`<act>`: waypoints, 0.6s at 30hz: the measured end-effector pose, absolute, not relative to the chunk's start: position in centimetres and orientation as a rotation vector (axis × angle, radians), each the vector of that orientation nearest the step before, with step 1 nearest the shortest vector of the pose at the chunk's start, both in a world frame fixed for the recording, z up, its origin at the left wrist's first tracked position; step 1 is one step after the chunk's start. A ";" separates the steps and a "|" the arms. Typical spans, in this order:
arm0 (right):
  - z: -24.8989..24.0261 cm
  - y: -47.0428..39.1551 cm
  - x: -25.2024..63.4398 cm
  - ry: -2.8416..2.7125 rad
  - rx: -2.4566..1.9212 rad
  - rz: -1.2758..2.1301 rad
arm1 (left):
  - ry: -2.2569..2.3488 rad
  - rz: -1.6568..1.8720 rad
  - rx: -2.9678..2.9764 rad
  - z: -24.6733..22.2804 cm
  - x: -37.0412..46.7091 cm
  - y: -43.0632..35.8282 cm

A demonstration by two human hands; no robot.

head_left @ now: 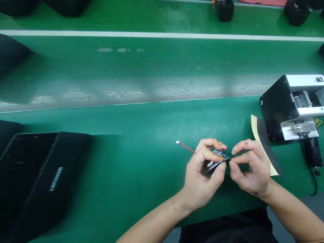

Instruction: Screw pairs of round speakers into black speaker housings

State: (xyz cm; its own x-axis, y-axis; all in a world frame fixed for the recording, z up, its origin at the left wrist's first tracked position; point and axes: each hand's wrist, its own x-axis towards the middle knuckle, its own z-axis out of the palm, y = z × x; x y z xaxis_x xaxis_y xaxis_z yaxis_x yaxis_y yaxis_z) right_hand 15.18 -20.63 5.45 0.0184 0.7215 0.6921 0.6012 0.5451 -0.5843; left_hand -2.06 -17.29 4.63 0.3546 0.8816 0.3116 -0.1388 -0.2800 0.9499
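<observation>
My left hand [202, 175] is closed around a small dark rounded part [211, 167], its shiny surface partly hidden by the fingers. From behind the knuckles a red wire [186, 147] sticks out to the left, ending in a small white connector [177, 142]. At the part's right edge, the thumb and index finger of my right hand [250, 168] pinch a thin black strip [227, 160]. Whether the strip is fixed to the part cannot be told. Both hands are just above the green table mat [141, 175], near its front edge.
Right of my hands lies a curved black sheet with pale yellow backing [257, 131]. Beyond it stands a black and silver machine [280, 108] with a cable. A large black case [73, 158] occupies the left. Several dark objects, including a black block [225, 11], line the far side.
</observation>
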 end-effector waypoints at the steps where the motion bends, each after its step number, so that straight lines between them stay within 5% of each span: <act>1: 5.4 -20.6 15.1 -1.644 -1.124 0.148 | 0.699 1.168 1.516 4.6 -2.0 -17.3; 18: 3.9 -20.8 13.6 -1.426 -1.158 0.297 | 0.735 1.217 1.482 4.5 -1.3 -17.2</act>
